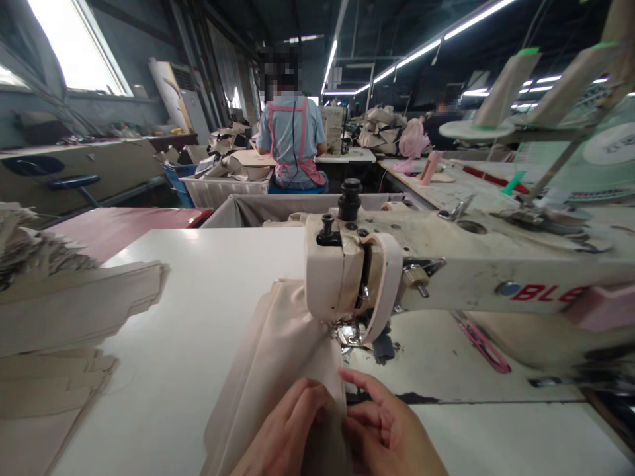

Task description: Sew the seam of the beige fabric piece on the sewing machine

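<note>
One white crate (218, 193) stood heaped with beige pieces (243, 170) at 10 o'clock; a grey bin (248, 210) at 12 held pale material (297, 218). Smooth beige cloth (278, 350), lightly creased, lay at 7, its right edge beside the presser foot (351, 334) of a sewing machine (466, 264). The left hand (292, 423) curled on the cloth; the right hand (389, 426), half closed, touched its edge; whether either gripped could not be told. Cloth panels (79, 297) lay stacked on the white tabletop (193, 297) at 9, while a worker (288, 132) in a pink apron (303, 173) sat at 11 under strip lights (426, 51).
</note>
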`<state>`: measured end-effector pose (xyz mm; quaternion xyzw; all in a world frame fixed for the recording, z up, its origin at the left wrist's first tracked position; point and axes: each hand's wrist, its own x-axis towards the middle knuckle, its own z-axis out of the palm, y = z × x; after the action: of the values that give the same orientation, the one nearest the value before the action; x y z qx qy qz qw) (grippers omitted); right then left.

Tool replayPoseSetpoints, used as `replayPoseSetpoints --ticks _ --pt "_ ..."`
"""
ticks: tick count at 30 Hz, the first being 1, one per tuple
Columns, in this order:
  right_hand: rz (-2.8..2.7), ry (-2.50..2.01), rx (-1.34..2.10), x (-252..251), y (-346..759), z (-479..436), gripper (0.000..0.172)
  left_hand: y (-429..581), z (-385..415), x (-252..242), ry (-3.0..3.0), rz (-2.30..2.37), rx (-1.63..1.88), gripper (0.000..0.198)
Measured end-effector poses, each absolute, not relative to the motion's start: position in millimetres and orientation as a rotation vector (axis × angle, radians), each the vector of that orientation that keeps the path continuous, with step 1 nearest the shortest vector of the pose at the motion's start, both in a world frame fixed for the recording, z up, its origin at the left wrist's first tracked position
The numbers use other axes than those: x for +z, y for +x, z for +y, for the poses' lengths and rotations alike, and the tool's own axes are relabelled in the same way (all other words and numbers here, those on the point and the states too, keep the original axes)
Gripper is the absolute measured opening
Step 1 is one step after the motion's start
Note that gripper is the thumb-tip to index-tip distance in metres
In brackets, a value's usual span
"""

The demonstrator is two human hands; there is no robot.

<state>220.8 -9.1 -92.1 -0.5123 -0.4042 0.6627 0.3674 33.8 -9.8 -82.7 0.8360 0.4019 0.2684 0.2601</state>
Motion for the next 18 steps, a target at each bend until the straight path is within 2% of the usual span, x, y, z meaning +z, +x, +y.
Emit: replayPoseSetpoints --ticks 5,8,10,13,14,17,18 --pt "-1.067 -1.34 1.601 -81.1 216.2 -12.5 0.064 40.9 2.6 -74.3 1.865 1.211 0.675 0.046" --pt "-1.108 -1.38 1.536 -76.6 215.2 -12.2 0.063 36.8 6.0 -71.0 1.811 1.081 0.745 0.029" --pt "-1.12 -1.425 1.487 -76.4 214.3 -12.4 0.066 35.7 5.6 -66.9 1.835 1.15 0.786 0.014" --pt "-1.054 -1.407 1.514 -79.1 210.8 -17.1 0.072 40.8 1.4 -61.9 2.054 1.243 1.005 0.013" --pt "-1.01 -1.365 1.574 -80.2 209.1 -20.2 0.067 43.7 -0.6 -62.0 2.196 1.18 1.097 0.017" --pt "-0.84 -1.192 1.817 -81.6 204.7 -32.7 0.029 50.2 -6.8 -67.5 2.517 0.907 1.181 0.024" --pt "-0.788 -1.158 1.872 -81.4 203.9 -37.0 0.021 50.8 -8.5 -69.9 2.534 0.872 1.146 0.023"
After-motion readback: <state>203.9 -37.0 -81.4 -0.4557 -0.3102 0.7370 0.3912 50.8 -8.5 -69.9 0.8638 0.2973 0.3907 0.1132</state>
